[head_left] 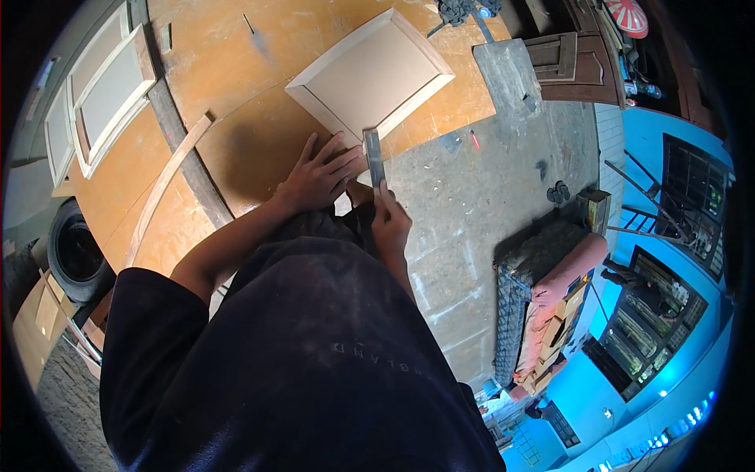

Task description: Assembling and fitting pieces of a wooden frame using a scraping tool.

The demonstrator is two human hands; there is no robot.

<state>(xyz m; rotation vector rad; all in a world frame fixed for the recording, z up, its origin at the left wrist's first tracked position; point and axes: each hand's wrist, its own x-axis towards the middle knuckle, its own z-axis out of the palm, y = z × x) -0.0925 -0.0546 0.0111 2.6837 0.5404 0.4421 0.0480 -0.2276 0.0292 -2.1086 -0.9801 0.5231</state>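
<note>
A wooden framed panel (370, 71), pale and shaped like a cabinet door, lies on the orange-brown worktable (212, 71). My left hand (314, 177) rests on the panel's near corner, its fingers stretched out and spread. In my right hand (391, 224) is a flat grey file (373, 156), gripped at its near end. The file points away from me, with its far end at the panel's near right edge, by the corner. Whether it touches the wood I cannot tell.
A curved wooden strip (167, 177) and a dark beam (185, 141) lie left on the table. More framed panels (118, 82) stand at the far left, above a tyre (79, 250). A sofa (543, 299) stands right, on the concrete floor (448, 228).
</note>
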